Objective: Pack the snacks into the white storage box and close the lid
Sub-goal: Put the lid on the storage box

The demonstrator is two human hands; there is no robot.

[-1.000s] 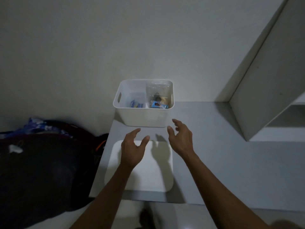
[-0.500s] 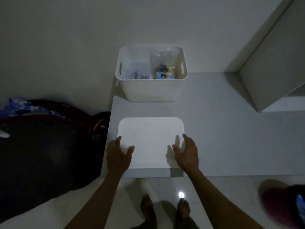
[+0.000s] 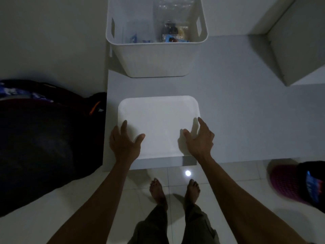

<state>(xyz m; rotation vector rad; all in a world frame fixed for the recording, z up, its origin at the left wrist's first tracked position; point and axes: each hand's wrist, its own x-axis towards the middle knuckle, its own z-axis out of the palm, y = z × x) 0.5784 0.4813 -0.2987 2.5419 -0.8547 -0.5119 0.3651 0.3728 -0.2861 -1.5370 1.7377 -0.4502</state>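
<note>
The white storage box [image 3: 158,60] stands open at the back of the grey table, against the wall. Snack packets [image 3: 173,35] in blue and clear wrappers lie at its bottom. The flat white lid [image 3: 159,120] lies on the table in front of the box, near the front edge. My left hand [image 3: 124,142] rests at the lid's near left corner with its fingers spread. My right hand [image 3: 199,140] is at the near right corner, fingers spread, thumb over the lid. Neither hand grips the lid.
A dark bag [image 3: 44,138] with an orange tag fills the floor to the left of the grey table [image 3: 237,111]. A white cabinet [image 3: 302,41] juts over the table at the right. A pink and dark object [image 3: 299,184] lies on the tiled floor at right. My bare feet [image 3: 174,191] stand below the table edge.
My view has tilted down and moved closer. Both hands have come back from near the box to the lid's front corners and spread at its sides.
</note>
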